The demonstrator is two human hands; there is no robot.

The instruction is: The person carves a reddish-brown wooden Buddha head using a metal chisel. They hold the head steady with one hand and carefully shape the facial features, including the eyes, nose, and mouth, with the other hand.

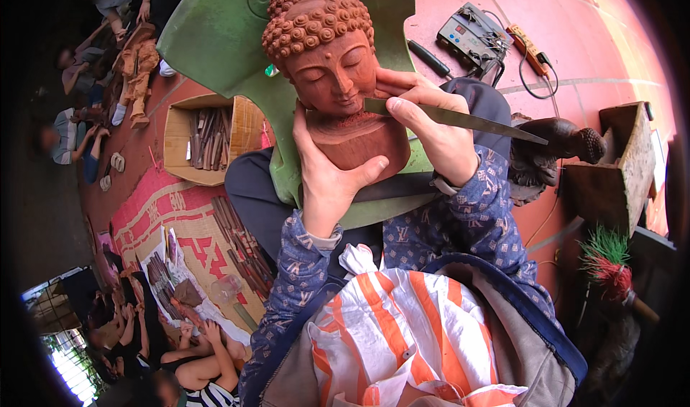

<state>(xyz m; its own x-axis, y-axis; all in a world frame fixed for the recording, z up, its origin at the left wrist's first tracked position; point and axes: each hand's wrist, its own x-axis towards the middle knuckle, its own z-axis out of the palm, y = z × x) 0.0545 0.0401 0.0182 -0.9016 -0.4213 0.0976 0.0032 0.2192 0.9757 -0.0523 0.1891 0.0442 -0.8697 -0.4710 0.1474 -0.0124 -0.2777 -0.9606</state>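
Observation:
A reddish-brown wooden Buddha bust (327, 73) with carved curls rests over my lap, tilted slightly, against a green plastic piece (215, 40). My left hand (327, 181) is wrapped round its neck and base from the left, thumb across the front of the smooth round base. In my right hand (435, 123) is a flat tapered file (481, 125), pinched between thumb and fingers. The file's inner end meets the bust just below the chin, where reddish dust lies. Its pointed end sticks out to the right. My right fingertips touch the bust's cheek.
At upper right, a grey control box (467, 33) and an orange power strip (528, 48) lie on red tiles. A dark carved bust (553, 141) leans by a wooden box (629, 173). Left stands a cardboard box (176, 141) of tools; more tools (244, 245) lie on a mat. Several people sit farther left.

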